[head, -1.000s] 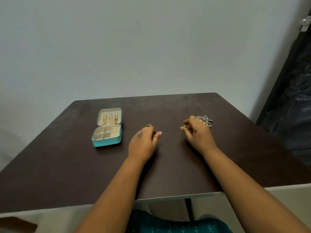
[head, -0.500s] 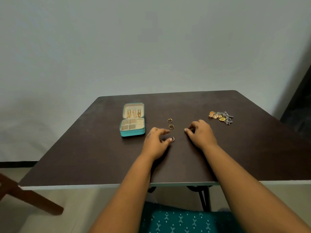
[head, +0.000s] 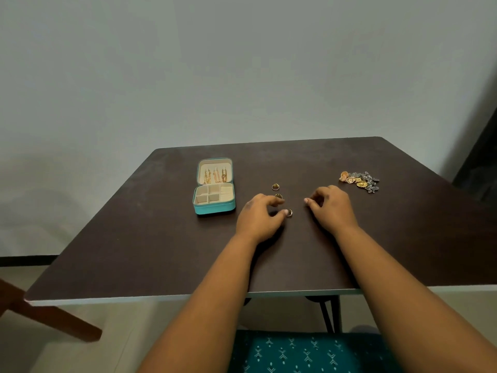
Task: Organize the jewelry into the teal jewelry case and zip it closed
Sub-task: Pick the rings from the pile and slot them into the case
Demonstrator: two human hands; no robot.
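Note:
The teal jewelry case (head: 214, 208) lies open on the dark table (head: 134, 238), left of centre. Gold chains hang in its cream lid (head: 215, 173), and its compartments look bare. Three small gold rings lie to its right: a far ring (head: 275, 187), a middle ring (head: 278, 196) and a near ring (head: 289, 212). My left hand (head: 259, 216) rests on the table, its thumb tip touching the near ring and its forefinger beside the middle one. My right hand (head: 329, 208) rests loosely curled to the right, with nothing visible in it. A pile of gold and silver jewelry (head: 359, 181) lies beyond it.
A plain wall stands behind the table. A brown wooden leg (head: 53, 319) juts in at lower left. Teal patterned cloth (head: 295, 351) shows below the table's near edge, and thin black table legs (head: 330, 313) stand under it. A dark surface rises at the right edge.
Both hands have drawn back from the jewelry pile toward the table's middle. Three rings now lie uncovered on the table. The view has shifted, so the case sits nearer the centre.

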